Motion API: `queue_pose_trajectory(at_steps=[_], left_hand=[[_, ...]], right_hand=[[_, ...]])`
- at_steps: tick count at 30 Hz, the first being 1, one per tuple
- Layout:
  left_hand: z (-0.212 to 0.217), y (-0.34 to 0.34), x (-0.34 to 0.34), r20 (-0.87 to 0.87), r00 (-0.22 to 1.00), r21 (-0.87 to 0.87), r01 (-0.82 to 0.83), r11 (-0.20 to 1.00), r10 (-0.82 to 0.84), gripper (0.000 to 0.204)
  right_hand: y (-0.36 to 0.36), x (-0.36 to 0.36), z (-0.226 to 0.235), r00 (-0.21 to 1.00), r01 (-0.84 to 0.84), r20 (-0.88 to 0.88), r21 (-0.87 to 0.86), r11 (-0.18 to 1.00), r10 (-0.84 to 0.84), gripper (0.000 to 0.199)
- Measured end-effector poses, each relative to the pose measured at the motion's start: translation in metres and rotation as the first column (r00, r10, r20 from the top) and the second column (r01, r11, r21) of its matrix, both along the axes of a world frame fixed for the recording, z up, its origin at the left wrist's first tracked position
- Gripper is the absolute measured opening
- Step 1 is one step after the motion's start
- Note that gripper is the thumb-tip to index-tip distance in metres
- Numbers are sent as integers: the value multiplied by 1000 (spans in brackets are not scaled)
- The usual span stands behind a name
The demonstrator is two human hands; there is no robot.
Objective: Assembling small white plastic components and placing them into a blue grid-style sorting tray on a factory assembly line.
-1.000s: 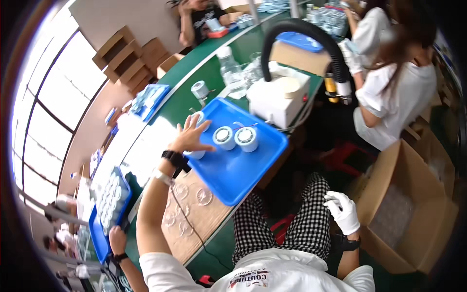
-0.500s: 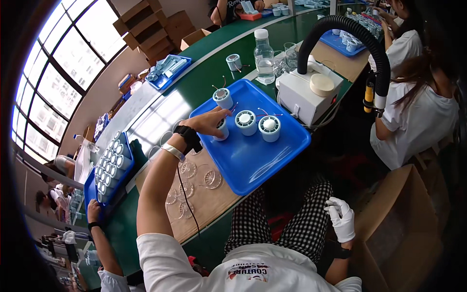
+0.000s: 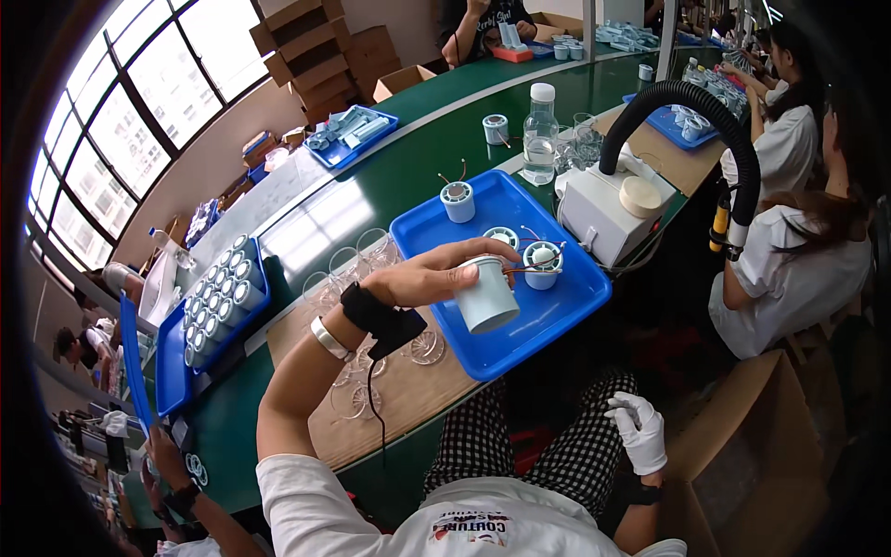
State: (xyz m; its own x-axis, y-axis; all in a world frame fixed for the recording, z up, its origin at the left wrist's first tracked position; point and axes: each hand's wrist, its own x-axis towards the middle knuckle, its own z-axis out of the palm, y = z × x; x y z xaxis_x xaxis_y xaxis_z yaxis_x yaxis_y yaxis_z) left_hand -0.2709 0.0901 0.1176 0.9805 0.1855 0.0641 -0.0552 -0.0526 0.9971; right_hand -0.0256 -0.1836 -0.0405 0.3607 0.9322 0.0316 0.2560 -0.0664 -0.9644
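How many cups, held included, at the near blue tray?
4: the held cup in the left hand; in the tray, a far cup, a half-hidden middle cup and a right cup. More may be hidden.

Pale-blue cyl. [image 3: 489, 302], smooth-walled, was up in the L hand [image 3: 429, 277], over the left part of the blue tray [image 3: 520, 330], tilted, btm end angled down & toward the wearer; its top end was mostly hidden by the fingers. 3 similar cyls. stood in the tray: far cyl. [image 3: 458, 202] by the far edge, upright w/ wires sticking up; middle cyl. [image 3: 502, 236], partly hidden behind the fingers; right cyl. [image 3: 543, 266], upright, vented face up w/ pale centre, thin reddish wires nearby.
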Motion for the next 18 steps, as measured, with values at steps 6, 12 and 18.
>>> queue_pose_trajectory(at_steps=[6,12,18], left_hand=[[-7,-66,41,-150,924,-658,-358,662,351,51],[-19,-108,55,-281,928,-776,-369,512,243,54],[-39,-136,72,-282,857,-260,-501,826,431,53]], right_hand=[[28,-31,25,979,66,-203,164,984,-32,31],[72,-57,99,967,51,177,570,820,-183,54],[76,-52,105,953,-125,302,463,877,-24,29]])
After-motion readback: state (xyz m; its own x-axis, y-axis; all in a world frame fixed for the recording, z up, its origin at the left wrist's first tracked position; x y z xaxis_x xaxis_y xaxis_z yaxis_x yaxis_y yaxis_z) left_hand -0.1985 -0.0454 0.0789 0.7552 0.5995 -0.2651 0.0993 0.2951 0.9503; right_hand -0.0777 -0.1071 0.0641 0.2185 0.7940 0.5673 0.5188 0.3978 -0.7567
